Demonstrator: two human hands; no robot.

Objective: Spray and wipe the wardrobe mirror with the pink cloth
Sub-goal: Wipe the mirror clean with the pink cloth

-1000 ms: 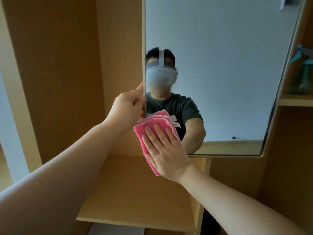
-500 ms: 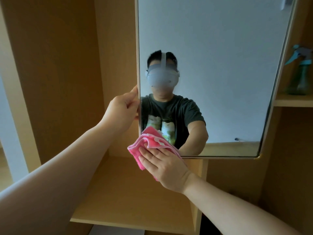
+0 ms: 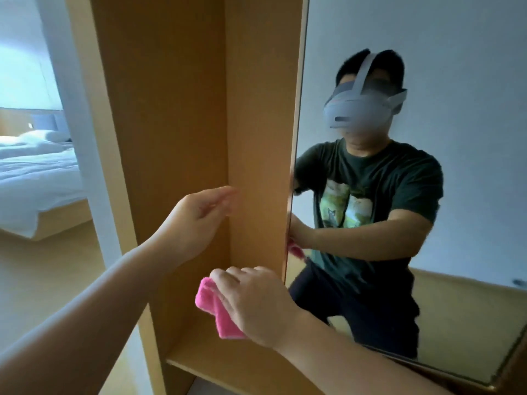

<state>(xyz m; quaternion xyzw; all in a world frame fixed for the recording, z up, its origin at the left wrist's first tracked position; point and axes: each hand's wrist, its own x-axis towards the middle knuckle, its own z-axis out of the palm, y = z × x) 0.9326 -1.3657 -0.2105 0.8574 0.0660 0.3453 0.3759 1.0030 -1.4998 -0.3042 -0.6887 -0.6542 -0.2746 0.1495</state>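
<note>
The wardrobe mirror point(image 3: 445, 81) fills the right side of the view and reflects a person in a dark T-shirt. My right hand point(image 3: 256, 306) grips the bunched pink cloth point(image 3: 212, 306) just left of the mirror's left edge, low down, apart from the glass. My left hand point(image 3: 199, 220) hovers in front of the wooden wardrobe panel point(image 3: 171, 109), fingers loosely apart and holding nothing, well left of the mirror's edge. No spray bottle is in view.
An open wooden compartment with a shelf point(image 3: 228, 363) lies below my hands. At far left a doorway shows a bed with white bedding point(image 3: 34, 178) and pale floor point(image 3: 42, 280).
My left hand has let go of the mirror's left edge and drawn back to the left. My right hand with the cloth has slid off the glass past that edge. The view swung left.
</note>
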